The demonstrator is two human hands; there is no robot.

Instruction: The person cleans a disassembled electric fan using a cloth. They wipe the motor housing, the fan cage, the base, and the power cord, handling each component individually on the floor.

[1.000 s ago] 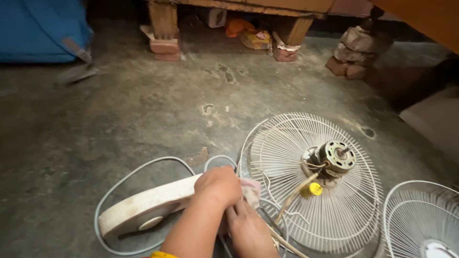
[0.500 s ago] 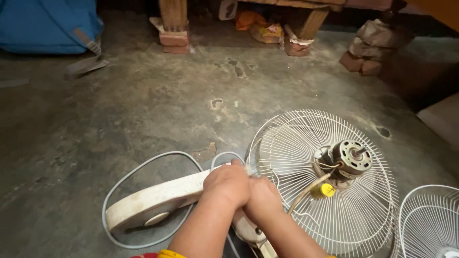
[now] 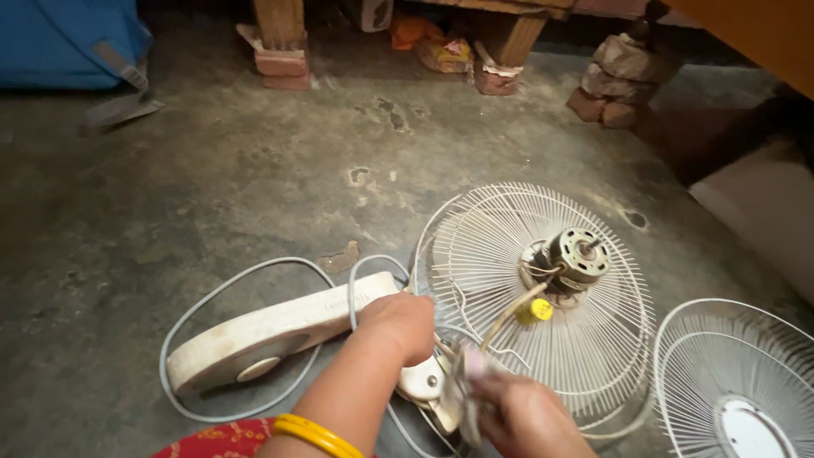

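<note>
Concrete floor (image 3: 212, 170) carries a dismantled fan, seen from the head camera. Left hand (image 3: 398, 324) is clenched over the neck joint where the cream fan stand (image 3: 263, 332) meets the rear wire guard (image 3: 543, 297). Right hand (image 3: 521, 413) pinches a small pale cloth (image 3: 469, 366) just beside that joint. Bare motor (image 3: 577, 254) sits at the guard centre; a grey cable (image 3: 220, 293) loops around the stand. A second guard (image 3: 738, 382) lies right.

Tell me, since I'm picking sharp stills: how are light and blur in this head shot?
Head view: light pools on the grey concrete floor mid-frame, corners fall dark; the right hand and its pale cloth are motion-smeared; the left hand and white wire fan guard stay sharp.
</note>
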